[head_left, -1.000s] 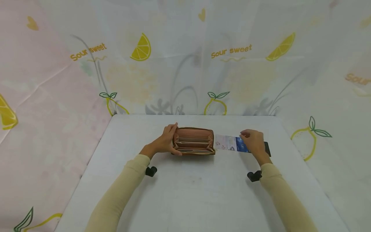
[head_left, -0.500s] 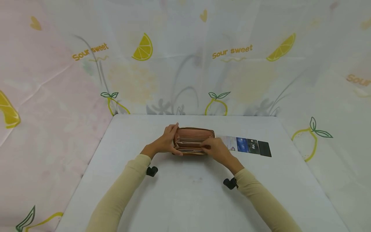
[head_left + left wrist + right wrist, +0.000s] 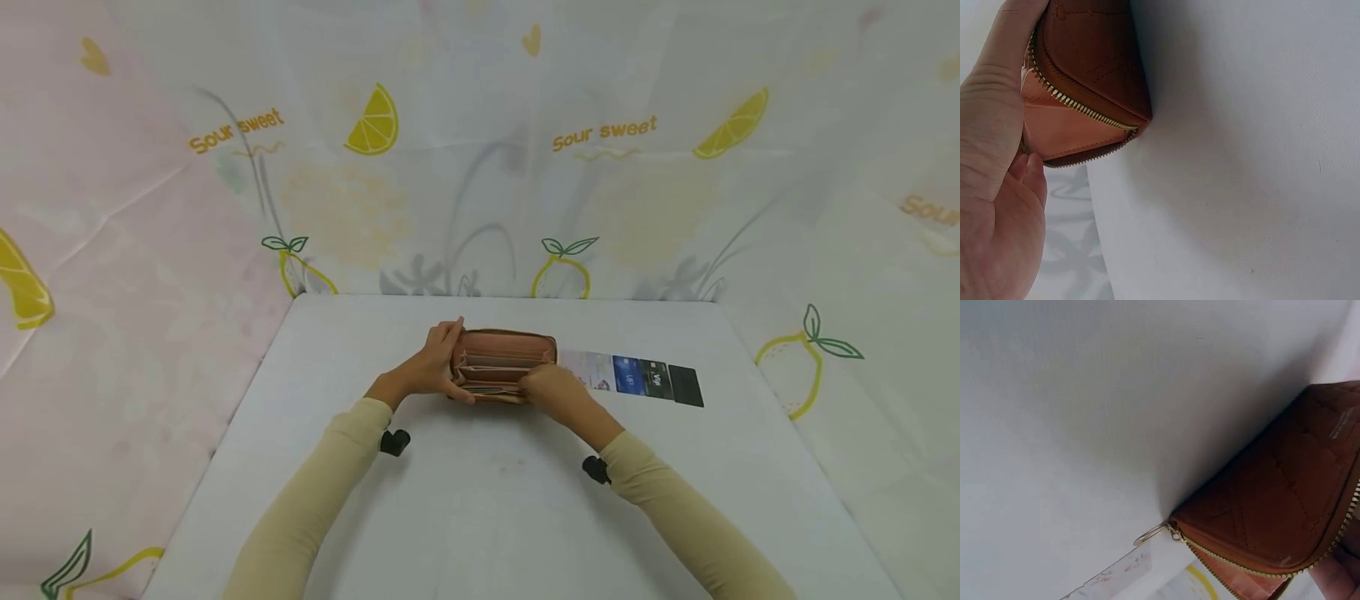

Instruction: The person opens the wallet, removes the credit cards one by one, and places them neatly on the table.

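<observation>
moved left from the cards, the right grip now meets the right end of the open wallet; whether it pinches anything, i cannot tell. just below frame centre, the wallet sits with its left end clasped by the left grip.

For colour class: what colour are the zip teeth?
Zip teeth: gold, best in the left wrist view.

From the head, the right hand covers the wallet's near right corner, its own fingertips hidden. Fine print on the cards is too small to read. Wrist-view edges cut off the wallet, the left hand and the right.
</observation>
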Motion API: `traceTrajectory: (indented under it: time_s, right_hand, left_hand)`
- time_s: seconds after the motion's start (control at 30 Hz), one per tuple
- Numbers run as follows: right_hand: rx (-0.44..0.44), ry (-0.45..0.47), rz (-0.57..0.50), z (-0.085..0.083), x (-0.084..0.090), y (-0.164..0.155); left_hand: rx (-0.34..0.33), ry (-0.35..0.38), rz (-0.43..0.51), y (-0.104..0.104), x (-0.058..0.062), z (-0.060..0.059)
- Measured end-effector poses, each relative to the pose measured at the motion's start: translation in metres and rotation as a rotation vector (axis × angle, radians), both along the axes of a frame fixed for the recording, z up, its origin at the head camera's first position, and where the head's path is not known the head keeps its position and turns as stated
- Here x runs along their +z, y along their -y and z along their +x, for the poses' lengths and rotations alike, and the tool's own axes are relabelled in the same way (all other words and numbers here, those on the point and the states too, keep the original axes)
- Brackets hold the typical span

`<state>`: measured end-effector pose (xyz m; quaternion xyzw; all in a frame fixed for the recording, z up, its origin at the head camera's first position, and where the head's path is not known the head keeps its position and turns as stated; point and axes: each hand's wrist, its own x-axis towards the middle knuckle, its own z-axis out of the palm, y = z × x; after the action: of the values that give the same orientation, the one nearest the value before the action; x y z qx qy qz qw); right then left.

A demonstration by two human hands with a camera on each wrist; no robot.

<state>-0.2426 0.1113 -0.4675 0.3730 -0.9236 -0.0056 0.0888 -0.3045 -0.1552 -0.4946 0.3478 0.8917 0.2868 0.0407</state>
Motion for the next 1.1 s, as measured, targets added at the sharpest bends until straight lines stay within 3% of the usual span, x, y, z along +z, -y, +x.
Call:
traceTrajectory:
  time_s: [0.1,0.47,0.67,0.87,1.0,1.1]
  right_hand:
    - [0.009,-0.058,0.073,0.000,-0.003,0.003]
    - [-0.013,-0.236,0.121,0.007,-0.002,0.009]
    - [0.041,-0.244,0.163,0.006,0.003,0.007]
    - [0.157,-0.293,0.008,0.002,0.008,0.000]
    - [0.174,-0.297,-0.098,0.000,0.005,-0.003]
    - [0.161,-0.287,-0.119,0.001,0.004,-0.005]
  left_hand:
    - [0.006,0.005,-0.004,0.000,0.000,0.000]
    - [0.039,0.032,-0.012,-0.002,0.002,0.001]
    - [0.049,0.053,-0.018,-0.003,0.003,0.002]
    - [0.056,0.069,-0.020,-0.003,0.003,-0.001]
    - [0.049,0.067,-0.015,-0.003,0.003,-0.002]
    - [0.038,0.062,-0.007,-0.003,0.003,-0.002]
